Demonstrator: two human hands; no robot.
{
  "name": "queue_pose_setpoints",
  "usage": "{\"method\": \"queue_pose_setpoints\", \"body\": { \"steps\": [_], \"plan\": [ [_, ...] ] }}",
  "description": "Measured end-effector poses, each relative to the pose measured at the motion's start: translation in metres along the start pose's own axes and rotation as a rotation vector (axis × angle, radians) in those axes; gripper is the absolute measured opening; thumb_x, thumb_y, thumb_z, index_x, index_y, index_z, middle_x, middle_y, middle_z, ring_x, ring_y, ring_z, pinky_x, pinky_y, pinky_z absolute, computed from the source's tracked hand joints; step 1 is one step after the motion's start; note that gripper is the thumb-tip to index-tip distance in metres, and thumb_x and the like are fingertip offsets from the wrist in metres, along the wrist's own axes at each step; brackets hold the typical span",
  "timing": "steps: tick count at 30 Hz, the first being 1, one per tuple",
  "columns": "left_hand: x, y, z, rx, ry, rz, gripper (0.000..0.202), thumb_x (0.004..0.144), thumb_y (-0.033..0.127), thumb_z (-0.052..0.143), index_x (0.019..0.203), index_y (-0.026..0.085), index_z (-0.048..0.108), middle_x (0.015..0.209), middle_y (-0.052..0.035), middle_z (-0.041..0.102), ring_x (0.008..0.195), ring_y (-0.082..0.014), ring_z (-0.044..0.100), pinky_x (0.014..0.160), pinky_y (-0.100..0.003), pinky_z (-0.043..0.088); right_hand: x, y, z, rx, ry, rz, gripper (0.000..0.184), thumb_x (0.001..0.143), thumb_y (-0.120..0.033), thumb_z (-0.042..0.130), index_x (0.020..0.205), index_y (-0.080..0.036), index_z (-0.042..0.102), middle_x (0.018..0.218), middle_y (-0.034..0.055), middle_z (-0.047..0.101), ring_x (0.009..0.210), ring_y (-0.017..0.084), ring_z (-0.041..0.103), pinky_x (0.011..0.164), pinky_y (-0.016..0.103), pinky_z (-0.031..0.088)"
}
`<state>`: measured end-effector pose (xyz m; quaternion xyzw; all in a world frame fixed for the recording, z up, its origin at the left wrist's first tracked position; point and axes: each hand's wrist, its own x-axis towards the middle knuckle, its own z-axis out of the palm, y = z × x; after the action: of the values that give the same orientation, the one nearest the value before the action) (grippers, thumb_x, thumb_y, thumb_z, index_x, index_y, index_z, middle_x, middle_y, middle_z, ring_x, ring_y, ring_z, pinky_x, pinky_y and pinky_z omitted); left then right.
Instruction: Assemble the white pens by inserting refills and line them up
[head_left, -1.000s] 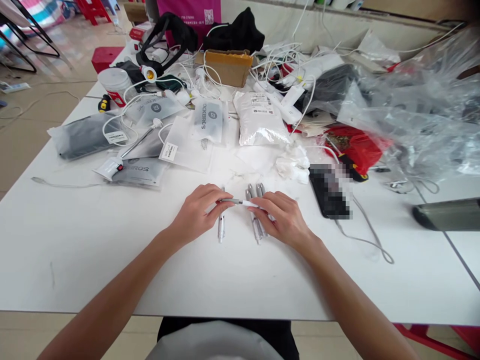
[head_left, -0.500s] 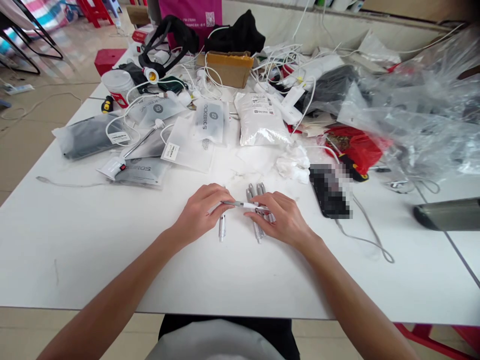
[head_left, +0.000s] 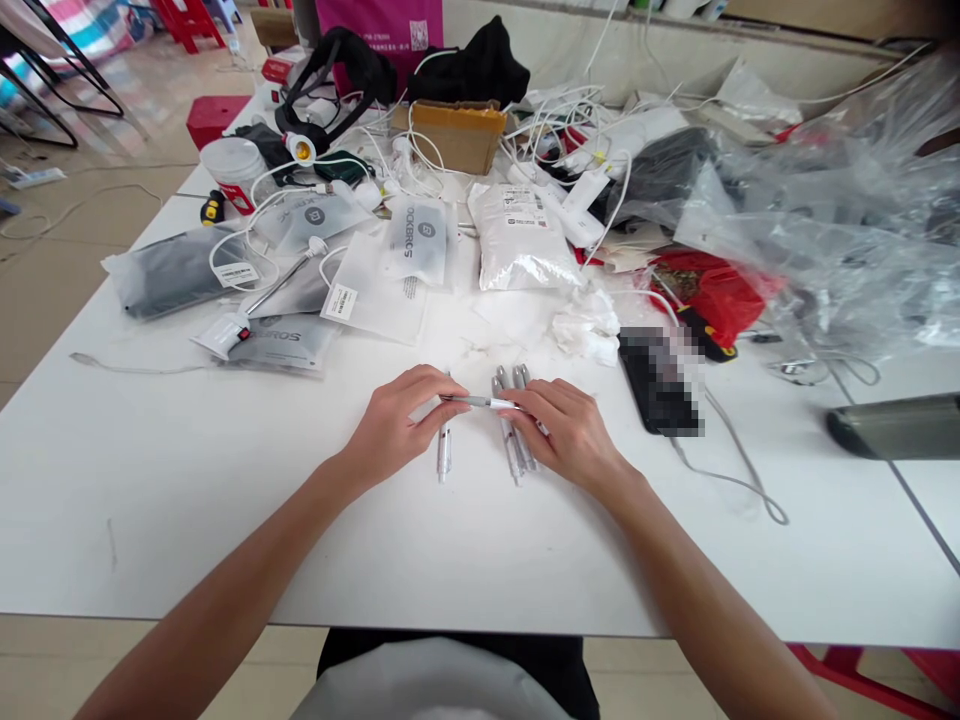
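Observation:
Between my two hands a grey and white pen (head_left: pixel 480 401) is held level above the table. My left hand (head_left: pixel 401 420) pinches its grey end between thumb and fingers. My right hand (head_left: pixel 566 430) has its thumb and fingertips closed on the white end, which they partly hide. On the table below, a single pen (head_left: pixel 445 450) lies near my left fingertips, its upper part covered by the held pen and hand. Several more pens (head_left: pixel 511 448) lie side by side just left of my right hand, partly hidden by it.
A black phone (head_left: pixel 656 385) with a cable lies to the right, near a dark cylinder (head_left: pixel 896 428). Crumpled tissue (head_left: pixel 589 330), a white plastic parcel (head_left: pixel 523 240) and frosted bags (head_left: pixel 281 345) lie beyond my hands. Tangled cables, a cardboard box (head_left: pixel 457 140) and clear plastic (head_left: pixel 847 220) fill the back.
My right thumb and fingers have closed in on the white end of the pen, having been looser around it before. My left hand has hardly moved.

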<state>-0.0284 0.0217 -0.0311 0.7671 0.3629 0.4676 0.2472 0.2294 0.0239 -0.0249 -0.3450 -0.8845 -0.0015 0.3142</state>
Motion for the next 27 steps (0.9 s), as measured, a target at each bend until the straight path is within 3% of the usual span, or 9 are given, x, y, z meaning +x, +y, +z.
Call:
{"method": "queue_pose_setpoints", "body": {
  "steps": [5,8,11,13,16,19,21,24,27],
  "plan": [
    [0.000,0.002,0.001,-0.002,0.003,0.027,0.007,0.103,0.023,0.070,0.108,0.021,0.074,0.103,-0.0063,0.075,0.093,-0.0172,0.072,0.085,-0.032,0.061,0.000,-0.002,0.001,-0.001,-0.014,-0.008,0.005,0.104,-0.023,0.067,0.104,-0.018,0.066,0.076,0.0002,0.064,0.061,0.014,0.048,0.060,0.031,0.039],
    [0.001,0.006,-0.001,-0.006,-0.019,-0.144,0.026,0.098,0.036,0.078,0.119,0.022,0.073,0.102,-0.0048,0.077,0.090,-0.0176,0.072,0.082,-0.031,0.060,0.000,-0.002,0.001,-0.017,-0.007,-0.012,0.004,0.104,-0.021,0.066,0.104,-0.017,0.067,0.075,0.0000,0.062,0.061,0.014,0.045,0.060,0.030,0.038],
    [0.002,0.009,-0.004,-0.030,-0.066,-0.303,0.018,0.103,0.039,0.071,0.108,0.023,0.076,0.091,-0.0016,0.077,0.082,-0.0154,0.070,0.075,-0.027,0.057,0.000,0.000,0.000,-0.026,0.005,-0.013,0.003,0.104,-0.021,0.067,0.104,-0.017,0.068,0.075,0.0002,0.061,0.062,0.014,0.045,0.060,0.030,0.038],
    [0.003,0.010,-0.005,-0.056,-0.064,-0.292,0.015,0.103,0.036,0.070,0.099,0.023,0.076,0.092,-0.0018,0.076,0.084,-0.0154,0.069,0.078,-0.027,0.056,0.000,0.000,-0.001,-0.020,0.000,-0.012,0.004,0.104,-0.021,0.067,0.105,-0.018,0.068,0.075,0.0003,0.061,0.062,0.014,0.045,0.060,0.030,0.038],
    [0.003,0.011,-0.005,-0.090,-0.029,-0.291,0.018,0.098,0.035,0.078,0.110,0.023,0.075,0.102,-0.0032,0.078,0.093,-0.0174,0.070,0.088,-0.031,0.057,0.001,-0.001,-0.001,-0.011,-0.006,-0.011,0.004,0.104,-0.021,0.066,0.106,-0.018,0.068,0.075,0.0004,0.061,0.063,0.015,0.046,0.061,0.030,0.039],
    [0.003,0.010,-0.004,-0.112,-0.021,-0.329,0.018,0.098,0.037,0.077,0.110,0.023,0.075,0.099,-0.0036,0.078,0.089,-0.0175,0.071,0.086,-0.032,0.058,0.000,-0.001,-0.001,-0.020,0.000,-0.017,0.004,0.104,-0.021,0.066,0.106,-0.018,0.068,0.075,0.0007,0.061,0.063,0.015,0.046,0.061,0.031,0.039],
    [0.003,0.009,-0.004,-0.136,-0.029,-0.280,0.015,0.100,0.035,0.074,0.108,0.022,0.076,0.104,-0.0059,0.078,0.093,-0.0192,0.071,0.087,-0.034,0.059,0.000,-0.001,-0.001,-0.020,-0.002,-0.019,0.005,0.104,-0.021,0.066,0.106,-0.017,0.068,0.075,0.0009,0.063,0.063,0.015,0.046,0.061,0.031,0.039],
    [0.003,0.008,-0.003,-0.156,-0.028,-0.278,0.023,0.098,0.034,0.076,0.118,0.023,0.075,0.111,-0.0078,0.078,0.100,-0.0211,0.072,0.092,-0.036,0.059,-0.001,-0.001,0.000,-0.022,-0.010,-0.014,0.005,0.105,-0.021,0.066,0.106,-0.017,0.069,0.075,0.0010,0.063,0.062,0.014,0.047,0.061,0.031,0.039],
    [0.003,0.009,-0.003,-0.156,-0.039,-0.304,0.011,0.101,0.032,0.073,0.104,0.023,0.079,0.102,-0.0054,0.078,0.094,-0.0189,0.073,0.087,-0.033,0.059,-0.001,0.000,0.001,-0.022,-0.009,-0.020,0.006,0.105,-0.022,0.066,0.106,-0.017,0.070,0.076,0.0017,0.065,0.063,0.014,0.050,0.062,0.031,0.039]
  ]
}}
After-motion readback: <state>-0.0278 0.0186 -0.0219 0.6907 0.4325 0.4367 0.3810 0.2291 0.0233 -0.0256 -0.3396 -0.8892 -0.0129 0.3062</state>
